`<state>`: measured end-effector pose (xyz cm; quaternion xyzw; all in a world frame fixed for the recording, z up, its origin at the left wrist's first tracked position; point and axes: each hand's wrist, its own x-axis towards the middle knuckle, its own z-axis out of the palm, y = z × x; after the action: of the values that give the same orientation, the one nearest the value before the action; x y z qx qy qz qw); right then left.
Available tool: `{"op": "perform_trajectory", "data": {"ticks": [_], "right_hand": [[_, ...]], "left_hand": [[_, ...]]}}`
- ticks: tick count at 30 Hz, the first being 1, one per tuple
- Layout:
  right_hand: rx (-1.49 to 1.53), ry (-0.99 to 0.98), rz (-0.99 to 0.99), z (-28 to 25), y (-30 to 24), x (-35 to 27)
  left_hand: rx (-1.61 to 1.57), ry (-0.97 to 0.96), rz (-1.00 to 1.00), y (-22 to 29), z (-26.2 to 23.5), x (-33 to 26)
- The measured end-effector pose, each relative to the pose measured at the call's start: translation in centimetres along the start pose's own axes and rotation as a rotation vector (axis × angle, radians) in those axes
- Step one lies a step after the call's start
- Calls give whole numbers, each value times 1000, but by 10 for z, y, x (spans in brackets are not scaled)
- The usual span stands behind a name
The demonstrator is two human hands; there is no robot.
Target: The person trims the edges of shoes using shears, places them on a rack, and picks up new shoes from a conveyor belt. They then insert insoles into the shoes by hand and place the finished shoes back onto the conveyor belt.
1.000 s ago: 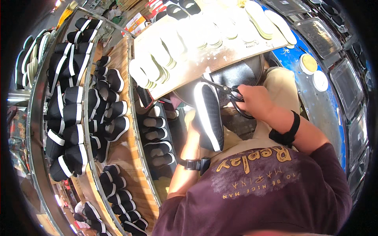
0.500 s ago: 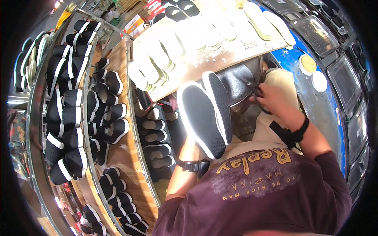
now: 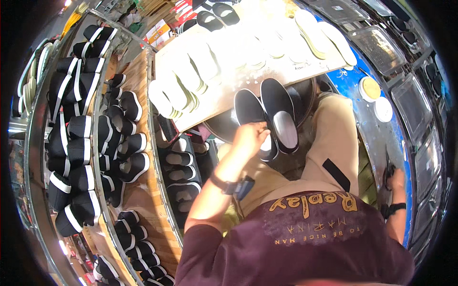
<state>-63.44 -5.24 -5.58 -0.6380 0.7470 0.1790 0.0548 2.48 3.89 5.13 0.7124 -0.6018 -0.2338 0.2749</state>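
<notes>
Below the head camera, the person's left hand (image 3: 250, 136) is raised in front of the chest, its fingers curled around the heel end of a pair of black slip-on cloth shoes with pale insoles (image 3: 272, 117). The two shoes lie side by side, openings up, toes pointing away from the hand, over the lap in tan trousers (image 3: 329, 138). A dark wristwatch (image 3: 226, 183) sits on that forearm, just behind the hand.

Far out to the other side, low beside the person's hip, the right hand (image 3: 393, 178) is closed around a small dark tool (image 3: 389, 167); what kind of tool it is cannot be told. A black band wraps that wrist.

Beyond the left hand and the shoes, a pale board (image 3: 305, 76) carries rows of white flat soles (image 3: 186, 81). To the left of the hand, curved wooden shelves (image 3: 143, 190) hold many black shoes with white soles (image 3: 76, 152). Near the right hand, past the blue floor, two round lidded tins (image 3: 369, 88) stand close together.
</notes>
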Motion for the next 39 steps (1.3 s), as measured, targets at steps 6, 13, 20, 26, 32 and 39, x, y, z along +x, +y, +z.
{"op": "perform_trajectory", "data": {"ticks": [6, 13, 20, 26, 32, 39], "right_hand": [[116, 277, -250, -84, -107, 47], [577, 389, -1215, -237, -493, 13], [686, 531, -1728, -242, -705, -37], [423, 486, -1548, -245, -750, -44], [183, 663, -1586, -245, -749, -60], [340, 666, -1450, -250, -747, -39]], "left_hand": [[108, 379, -171, -57, -114, 19], [588, 387, -26, -145, -168, 74], [696, 145, -240, -136, -171, 127], [550, 26, -254, -162, -186, 133], [824, 27, -156, -157, -171, 131], [535, 567, -91, -129, -187, 102]]}}
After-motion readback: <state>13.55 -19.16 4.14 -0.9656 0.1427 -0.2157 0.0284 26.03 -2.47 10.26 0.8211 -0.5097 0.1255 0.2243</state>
